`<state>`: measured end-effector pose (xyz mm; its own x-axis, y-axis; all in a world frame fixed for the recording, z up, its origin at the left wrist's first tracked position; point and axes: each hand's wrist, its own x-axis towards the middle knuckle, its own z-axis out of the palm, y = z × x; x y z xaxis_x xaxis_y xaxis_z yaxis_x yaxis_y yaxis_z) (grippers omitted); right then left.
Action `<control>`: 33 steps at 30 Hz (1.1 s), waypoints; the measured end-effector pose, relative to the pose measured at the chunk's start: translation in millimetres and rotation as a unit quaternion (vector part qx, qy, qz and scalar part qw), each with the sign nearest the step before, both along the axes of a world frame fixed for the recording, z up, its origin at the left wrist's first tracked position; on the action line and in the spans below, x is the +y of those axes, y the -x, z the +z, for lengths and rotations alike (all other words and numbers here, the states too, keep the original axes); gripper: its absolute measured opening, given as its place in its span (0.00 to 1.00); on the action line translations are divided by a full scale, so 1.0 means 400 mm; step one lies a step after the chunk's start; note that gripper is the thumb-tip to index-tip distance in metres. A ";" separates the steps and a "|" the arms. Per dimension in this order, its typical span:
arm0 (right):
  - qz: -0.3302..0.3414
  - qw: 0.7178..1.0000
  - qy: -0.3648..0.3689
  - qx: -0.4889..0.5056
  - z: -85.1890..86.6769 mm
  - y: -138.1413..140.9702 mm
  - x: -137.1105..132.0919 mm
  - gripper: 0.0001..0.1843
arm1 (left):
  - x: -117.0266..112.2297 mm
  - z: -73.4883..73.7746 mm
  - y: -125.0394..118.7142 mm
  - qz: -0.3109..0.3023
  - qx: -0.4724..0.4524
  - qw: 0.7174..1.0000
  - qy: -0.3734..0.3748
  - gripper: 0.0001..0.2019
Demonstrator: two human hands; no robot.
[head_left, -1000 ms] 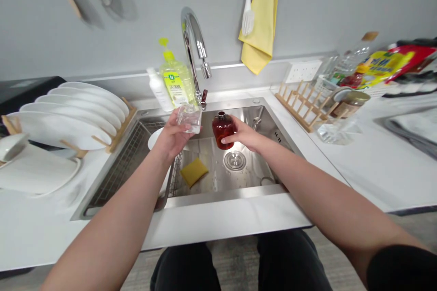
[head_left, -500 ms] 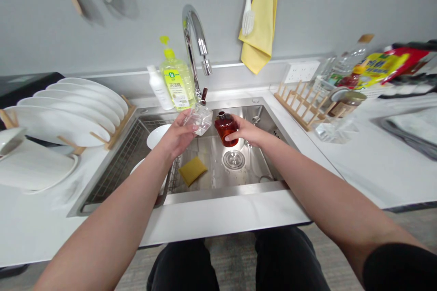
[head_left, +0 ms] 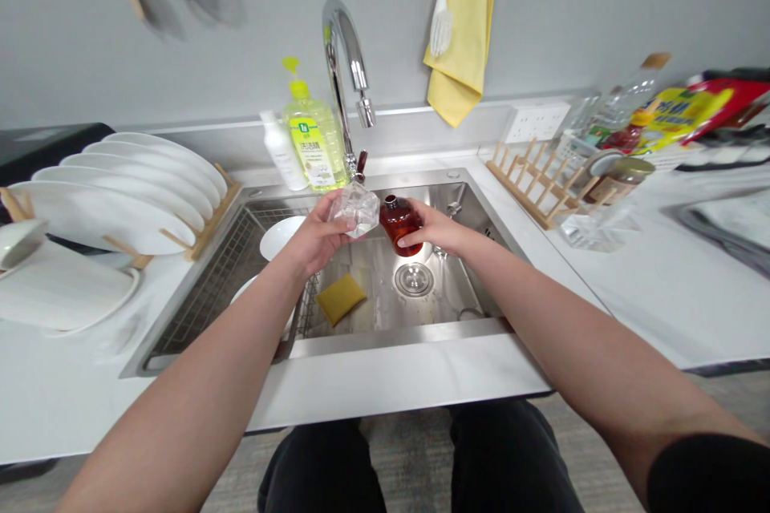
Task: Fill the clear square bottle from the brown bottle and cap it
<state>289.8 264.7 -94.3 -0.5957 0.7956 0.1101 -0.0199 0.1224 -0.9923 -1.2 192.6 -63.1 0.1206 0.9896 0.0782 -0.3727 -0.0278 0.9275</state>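
Clear glass bottle [head_left: 356, 209] tilted, amber bottle [head_left: 400, 226] upright.

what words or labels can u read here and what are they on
"洗洁精" on the label of the yellow dish soap pump bottle
Print on the yellow and red packet: too blurred to read
The amber bottle in the right hand and the clear glass bottle in the left hand: no readable text

Right hand [head_left: 436, 228] has open sink basin [head_left: 385, 304] below (faucet [head_left: 333, 56] behind).
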 end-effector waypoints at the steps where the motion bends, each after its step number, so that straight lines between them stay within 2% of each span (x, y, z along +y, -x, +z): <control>1: 0.000 1.000 -0.003 -0.006 0.001 0.000 0.000 0.50 | 0.000 0.000 0.000 0.004 0.002 1.000 -0.003 0.38; 7: 0.004 0.999 -0.012 -0.033 -0.004 -0.002 0.000 0.48 | 0.000 0.004 -0.005 0.010 0.017 1.000 -0.003 0.34; 16: -0.001 0.999 -0.012 -0.032 -0.010 0.001 -0.002 0.45 | 0.009 -0.005 -0.003 0.017 0.015 1.000 -0.004 0.34; 33: 0.002 0.994 -0.040 -0.099 -0.003 -0.002 -0.011 0.39 | 0.010 -0.008 0.003 0.033 0.056 0.998 -0.018 0.36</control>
